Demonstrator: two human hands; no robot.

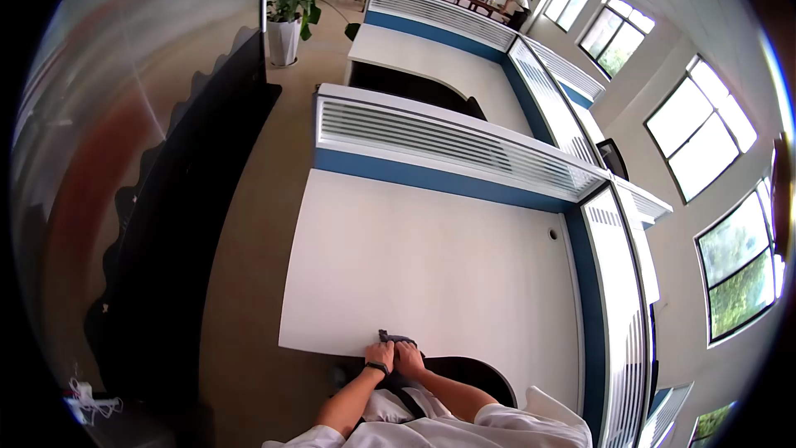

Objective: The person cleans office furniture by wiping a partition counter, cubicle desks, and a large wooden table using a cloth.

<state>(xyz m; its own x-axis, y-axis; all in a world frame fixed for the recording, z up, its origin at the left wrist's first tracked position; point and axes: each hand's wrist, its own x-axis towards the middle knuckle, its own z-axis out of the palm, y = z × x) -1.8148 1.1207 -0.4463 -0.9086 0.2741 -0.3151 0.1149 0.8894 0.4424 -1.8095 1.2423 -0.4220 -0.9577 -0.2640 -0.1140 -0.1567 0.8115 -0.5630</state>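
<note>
At the front edge of the white desk (431, 265), a small dark grey cloth-like item (398, 338) shows just beyond my fingers. My left hand (380, 355), with a black band on its wrist, is closed on the item's left part. Right beside it, my right hand (409, 357) is closed on the same item. The two hands nearly touch. Most of the item is hidden by my hands, so I cannot tell exactly what it is.
Blue and white partitions (448, 145) bound the desk at the back and right. A black chair (473, 372) is at the front edge. Left stands a long black panel (182, 224); farther off are a potted plant (284, 40) and a person (516, 2) near a long table.
</note>
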